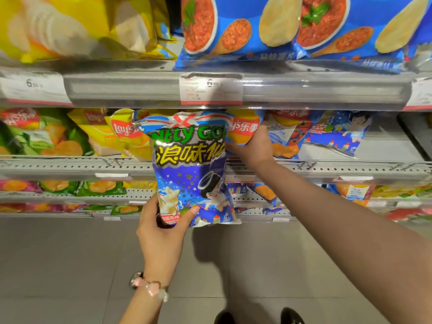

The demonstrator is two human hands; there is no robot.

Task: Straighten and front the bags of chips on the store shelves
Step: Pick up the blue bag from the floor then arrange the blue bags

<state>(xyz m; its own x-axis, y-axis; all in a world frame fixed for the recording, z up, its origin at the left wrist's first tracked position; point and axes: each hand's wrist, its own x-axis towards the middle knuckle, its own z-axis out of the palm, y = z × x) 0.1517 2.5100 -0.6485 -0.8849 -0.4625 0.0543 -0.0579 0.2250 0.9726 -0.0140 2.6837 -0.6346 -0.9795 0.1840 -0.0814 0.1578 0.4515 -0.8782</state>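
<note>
- Nearest the camera, two dark shoe toes (258,316) stand on the grey tiled floor (58,265), square to the shelving.
- Just above them the left wrist wears a beaded bracelet (149,287).
- Left hand (163,232) holds the blue star-printed bag (190,169) by its bottom edge, thumb across the front and the other fingers curled behind, pinching the seal; held this way the bag hangs upright and face out, clear of the shelves, likely kept out of the way while its slot is tidied.
- Right hand (252,146) reaches past that bag into the middle shelf (70,166), fingers closed round the lower edge of a Lay's bag (243,127); I judge it is being pulled forward or squared up to make room.
- Beside it on the same shelf stand a red-and-blue tomato bag (286,134) and a tilted blue cartoon bag (339,134), which still needs straightening; yellow and green bags (42,134) fill the left part.
- Lower shelves (70,195) carry more bags, seen only by their tops.
- Farthest up, the top shelf holds large blue bags (268,26) and yellow ones (70,26) above a price label (210,88).
</note>
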